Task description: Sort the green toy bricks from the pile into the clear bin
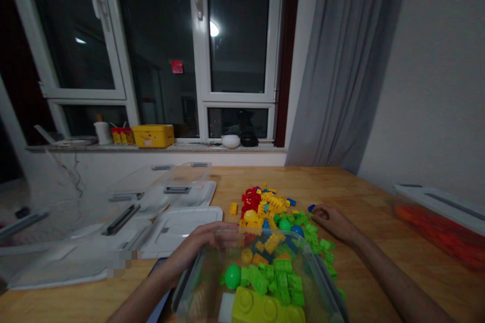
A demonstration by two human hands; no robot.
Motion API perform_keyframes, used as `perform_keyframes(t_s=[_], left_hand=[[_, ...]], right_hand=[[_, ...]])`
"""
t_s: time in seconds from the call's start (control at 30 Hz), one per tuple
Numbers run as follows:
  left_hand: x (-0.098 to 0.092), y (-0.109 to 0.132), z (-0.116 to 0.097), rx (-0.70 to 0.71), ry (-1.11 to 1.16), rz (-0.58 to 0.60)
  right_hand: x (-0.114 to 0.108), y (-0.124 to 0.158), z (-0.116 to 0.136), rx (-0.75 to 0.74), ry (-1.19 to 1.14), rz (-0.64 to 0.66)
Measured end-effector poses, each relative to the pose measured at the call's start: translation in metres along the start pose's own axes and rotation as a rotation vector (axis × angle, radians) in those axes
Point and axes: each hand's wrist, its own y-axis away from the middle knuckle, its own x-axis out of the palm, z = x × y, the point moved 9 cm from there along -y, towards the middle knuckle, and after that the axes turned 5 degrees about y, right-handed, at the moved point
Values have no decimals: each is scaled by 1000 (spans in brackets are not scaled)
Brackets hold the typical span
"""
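A clear plastic bin [204,282] stands in front of me, holding bright green bricks [282,280], a green ball [232,277] and a large yellow-green block [265,308]. My left hand [214,234] curves round its far left corner, fingers along the far wall, partly blurred behind the plastic. Beyond the bin lies a pile of red bricks [250,199], yellow bricks [278,203] and more green bricks [310,234], with a blue ball [297,231] among them. At the pile's right side my right hand [329,218] has its fingers closed, a small blue brick [311,208] at the tips.
Clear boxes [125,222] and a white lid [182,227] cover the table's left side. A lidded container with orange-red contents [439,232] stands at the right edge. On the windowsill is a yellow box [153,136]. A grey curtain [341,60] hangs behind the wooden table [364,197].
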Motion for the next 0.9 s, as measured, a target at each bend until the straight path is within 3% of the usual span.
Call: perform_keyframes(t_s=[0.17,0.37,0.67,0.9], left_hand=[[1,1,1,-20,0,-1],[-6,0,6,-23,-38,-1],[-2,-1,1,-10,-36,-18],[-7,-1,5,-10,-61,-5]], right_hand=[[-5,-1,3,-10,-31,-12],[-19,1,24,6,-9,-124],[-31,4,102,-70,-119,-210],[-4,16,158,-69,-544,-41]])
